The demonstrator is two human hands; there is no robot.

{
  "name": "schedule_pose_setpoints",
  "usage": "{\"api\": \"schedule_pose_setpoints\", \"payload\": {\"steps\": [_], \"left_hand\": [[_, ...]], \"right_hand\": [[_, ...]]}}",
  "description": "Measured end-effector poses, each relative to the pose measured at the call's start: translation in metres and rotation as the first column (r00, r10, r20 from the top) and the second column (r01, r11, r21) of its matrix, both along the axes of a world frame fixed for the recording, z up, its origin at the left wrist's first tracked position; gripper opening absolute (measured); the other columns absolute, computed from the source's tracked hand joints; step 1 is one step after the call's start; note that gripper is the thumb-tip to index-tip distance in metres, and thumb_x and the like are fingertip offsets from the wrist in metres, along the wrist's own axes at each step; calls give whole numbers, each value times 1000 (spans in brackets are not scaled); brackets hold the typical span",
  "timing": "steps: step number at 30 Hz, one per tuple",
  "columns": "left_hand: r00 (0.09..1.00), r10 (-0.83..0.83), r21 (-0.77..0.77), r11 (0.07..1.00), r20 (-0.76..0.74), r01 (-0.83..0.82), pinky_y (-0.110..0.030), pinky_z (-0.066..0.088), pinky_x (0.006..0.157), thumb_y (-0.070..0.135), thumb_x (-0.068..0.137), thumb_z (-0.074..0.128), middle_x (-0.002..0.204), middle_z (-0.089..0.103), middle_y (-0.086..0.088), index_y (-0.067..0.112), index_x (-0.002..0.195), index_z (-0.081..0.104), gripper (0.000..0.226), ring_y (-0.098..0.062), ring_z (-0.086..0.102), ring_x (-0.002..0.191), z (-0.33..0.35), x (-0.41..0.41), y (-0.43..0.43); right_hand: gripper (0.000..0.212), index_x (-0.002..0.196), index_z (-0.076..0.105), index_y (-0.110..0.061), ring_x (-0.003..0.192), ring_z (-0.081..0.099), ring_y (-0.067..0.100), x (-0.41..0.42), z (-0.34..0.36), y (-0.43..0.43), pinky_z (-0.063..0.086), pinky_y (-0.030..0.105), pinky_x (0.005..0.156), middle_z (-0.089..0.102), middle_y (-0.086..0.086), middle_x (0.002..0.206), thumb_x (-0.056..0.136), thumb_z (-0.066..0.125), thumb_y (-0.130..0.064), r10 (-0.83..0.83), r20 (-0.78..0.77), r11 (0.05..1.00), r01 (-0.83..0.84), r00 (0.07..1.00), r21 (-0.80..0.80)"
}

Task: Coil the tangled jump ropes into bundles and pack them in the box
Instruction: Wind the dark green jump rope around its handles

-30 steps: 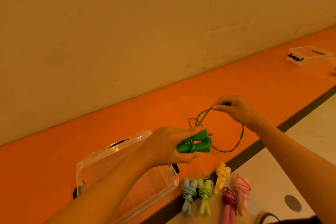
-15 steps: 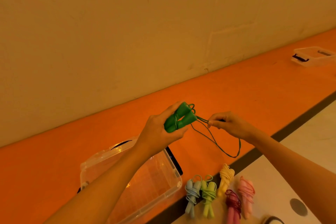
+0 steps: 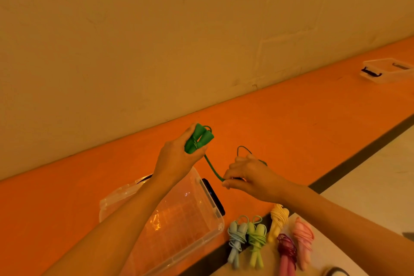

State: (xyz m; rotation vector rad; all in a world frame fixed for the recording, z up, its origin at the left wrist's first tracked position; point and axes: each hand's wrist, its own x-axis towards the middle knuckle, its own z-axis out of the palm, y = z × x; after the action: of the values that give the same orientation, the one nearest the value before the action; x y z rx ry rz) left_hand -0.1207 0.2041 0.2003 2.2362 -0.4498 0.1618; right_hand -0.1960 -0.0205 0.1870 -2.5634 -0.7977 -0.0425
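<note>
Left hand clenched round the paired green plastic jump-rope handles, raised above the clear plastic box. Right hand pinches the thin green cord (stretched straight between both hands). Five coiled pastel rope bundles lie beside the box.
</note>
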Motion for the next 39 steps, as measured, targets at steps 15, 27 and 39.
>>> {"api": "schedule_pose_setpoints", "payload": {"steps": [15,27,39], "left_hand": [[946,-323,598,764,30,242,-29,35,56,86,76,33,83,66,2,50,150,25,83,-17,60,72,11,-29,-34],[856,-474,449,823,206,348,-30,40,52,74,88,45,74,62,12,33,123,52,54,-7,50,58,16,-53,-55],[711,-639,559,718,294,414,-32,43,45,65,96,37,75,58,7,39,154,18,66,-12,52,57,17,-62,-54]], "right_hand": [[21,92,74,-16,74,54,6,20,78,-30,39,21,64,62,-11,83,91,64,-35,-42,213,995,21,976,98],[26,68,74,-13,58,43,13,20,73,-52,32,24,52,58,4,61,70,83,-37,-259,-319,752,397,912,526],[28,70,67,-4,51,40,1,22,55,-55,31,15,49,51,-7,55,78,81,-26,-183,-523,818,424,833,389]]}}
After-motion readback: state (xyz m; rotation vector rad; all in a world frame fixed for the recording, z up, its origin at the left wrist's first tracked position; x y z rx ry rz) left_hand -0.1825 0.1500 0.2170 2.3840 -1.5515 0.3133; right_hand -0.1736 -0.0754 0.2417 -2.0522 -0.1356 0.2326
